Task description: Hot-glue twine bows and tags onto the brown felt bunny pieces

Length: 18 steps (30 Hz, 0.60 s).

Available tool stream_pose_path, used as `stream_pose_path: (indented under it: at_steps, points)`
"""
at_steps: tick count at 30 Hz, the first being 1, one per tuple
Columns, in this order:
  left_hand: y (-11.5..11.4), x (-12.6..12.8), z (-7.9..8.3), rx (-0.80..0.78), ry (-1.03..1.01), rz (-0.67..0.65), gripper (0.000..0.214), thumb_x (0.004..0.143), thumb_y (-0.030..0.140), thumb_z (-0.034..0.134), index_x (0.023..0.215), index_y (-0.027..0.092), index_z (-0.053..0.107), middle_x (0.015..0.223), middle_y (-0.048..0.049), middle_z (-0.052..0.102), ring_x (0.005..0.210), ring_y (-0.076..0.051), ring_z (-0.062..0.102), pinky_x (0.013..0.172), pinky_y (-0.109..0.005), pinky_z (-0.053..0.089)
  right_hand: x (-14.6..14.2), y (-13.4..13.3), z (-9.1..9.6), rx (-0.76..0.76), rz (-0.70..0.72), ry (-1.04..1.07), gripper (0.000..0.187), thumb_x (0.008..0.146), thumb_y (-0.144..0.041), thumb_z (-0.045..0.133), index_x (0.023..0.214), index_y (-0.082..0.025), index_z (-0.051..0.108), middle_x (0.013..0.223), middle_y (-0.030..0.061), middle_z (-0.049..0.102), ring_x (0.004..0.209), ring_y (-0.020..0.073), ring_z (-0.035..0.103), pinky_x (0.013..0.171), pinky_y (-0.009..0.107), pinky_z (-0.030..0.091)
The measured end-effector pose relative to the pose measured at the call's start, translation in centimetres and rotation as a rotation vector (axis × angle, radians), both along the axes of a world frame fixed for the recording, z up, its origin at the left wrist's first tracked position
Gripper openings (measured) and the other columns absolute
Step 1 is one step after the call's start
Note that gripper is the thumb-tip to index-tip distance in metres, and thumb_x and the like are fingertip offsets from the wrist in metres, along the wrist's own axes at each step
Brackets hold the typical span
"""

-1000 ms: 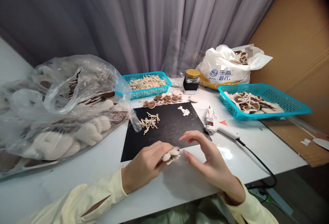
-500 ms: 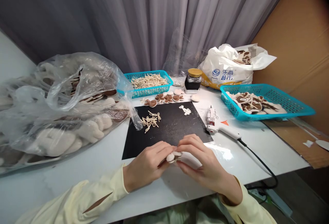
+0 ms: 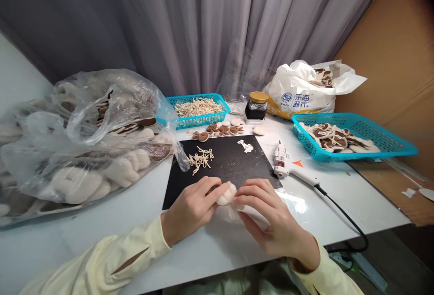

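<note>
Over the near edge of the black mat (image 3: 176, 186) I hold up a small white plush piece (image 3: 226, 194) with rounded lobes, its white side towards me. My left hand (image 3: 195, 202) is closed on its left side, thumb and fingers pinching it. My right hand (image 3: 267, 213) has its fingertips on the right edge of the piece, the thumb lower and apart from the index finger. Cream cord bows (image 3: 201, 159) lie heaped on the mat's left part. A few white labels (image 3: 245, 146) rest near its back right corner.
A white glue gun (image 3: 288, 166) lies right of the mat, its cable running off the table. Brown-and-white plush pieces fill a blue basket (image 3: 396, 143) and a clear bag (image 3: 101, 159). Cords fill another basket (image 3: 203, 121). Behind stand a gold-lidded jar (image 3: 257, 107) and a white shopping bag (image 3: 301, 94).
The plush piece has been turned and raised slightly, so its white face shows now instead of its edge. Both hands have shifted with it, the fingers further apart.
</note>
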<state>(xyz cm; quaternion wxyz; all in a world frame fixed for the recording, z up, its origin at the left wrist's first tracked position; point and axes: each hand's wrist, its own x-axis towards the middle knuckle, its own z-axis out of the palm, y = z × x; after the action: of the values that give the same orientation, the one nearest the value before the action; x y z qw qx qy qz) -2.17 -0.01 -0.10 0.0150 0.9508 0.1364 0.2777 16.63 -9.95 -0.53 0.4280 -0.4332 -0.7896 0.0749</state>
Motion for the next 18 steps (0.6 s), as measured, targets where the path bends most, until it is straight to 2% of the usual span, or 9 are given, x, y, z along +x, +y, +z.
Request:
stream_pose_path:
  at_steps: [6,10,12,14,16,18]
  points:
    - [0.0,0.3,0.0,0.029,-0.098,0.011,0.031,0.086,0.005,0.043,0.113,0.015,0.054,0.091,-0.0065,0.061,0.08,-0.014,0.06,0.074,-0.024,0.051,-0.5,0.6,-0.6,0.178,-0.127,-0.056,0.03,0.081,0.001,0.05,0.103,-0.018,0.055,0.091,0.0076,0.065,0.086,0.0214,0.055,0.071,0.037,0.044]
    - [0.2,0.4,-0.1,0.009,-0.139,0.027,0.033,0.088,0.011,0.045,0.121,0.014,0.047,0.093,-0.0073,0.062,0.087,-0.016,0.061,0.077,-0.026,0.052,0.9,0.2,0.2,0.21,-0.189,0.089,0.025,0.081,0.0,0.052,0.098,-0.017,0.06,0.087,0.0077,0.066,0.084,0.0191,0.058,0.072,0.035,0.047]
    - [0.4,0.4,-0.1,0.013,-0.153,0.045,0.028,0.089,0.013,0.046,0.116,0.014,0.05,0.091,-0.0067,0.063,0.085,-0.016,0.062,0.075,-0.027,0.052,3.2,-0.5,1.4,0.179,-0.336,0.187,0.019,0.081,-0.006,0.056,0.094,-0.018,0.062,0.087,0.0067,0.066,0.083,0.0187,0.06,0.073,0.034,0.048]
    - [0.6,0.4,-0.2,0.022,-0.152,0.03,0.018,0.089,0.011,0.045,0.103,0.014,0.056,0.087,-0.0055,0.063,0.08,-0.015,0.061,0.07,-0.026,0.051,6.6,-1.4,3.0,0.165,-0.57,0.284,0.013,0.078,-0.017,0.064,0.091,-0.02,0.064,0.086,0.0058,0.067,0.08,0.0191,0.062,0.071,0.033,0.048]
    - [0.8,0.4,-0.2,0.011,-0.137,-0.003,0.016,0.09,0.011,0.043,0.093,0.014,0.058,0.082,-0.0044,0.062,0.075,-0.014,0.06,0.066,-0.025,0.05,10.6,-1.9,4.7,0.129,-0.77,0.365,0.018,0.075,-0.029,0.068,0.088,-0.017,0.066,0.084,0.0074,0.068,0.073,0.0189,0.063,0.066,0.032,0.048]
    - [1.0,0.5,-0.1,-0.001,-0.11,-0.021,0.017,0.091,0.012,0.042,0.087,0.015,0.058,0.076,-0.0029,0.061,0.07,-0.013,0.058,0.062,-0.025,0.049,14.8,-1.6,6.2,0.064,-1.006,0.281,0.029,0.077,-0.036,0.064,0.095,-0.014,0.068,0.085,0.0113,0.069,0.07,0.0186,0.064,0.059,0.029,0.046]
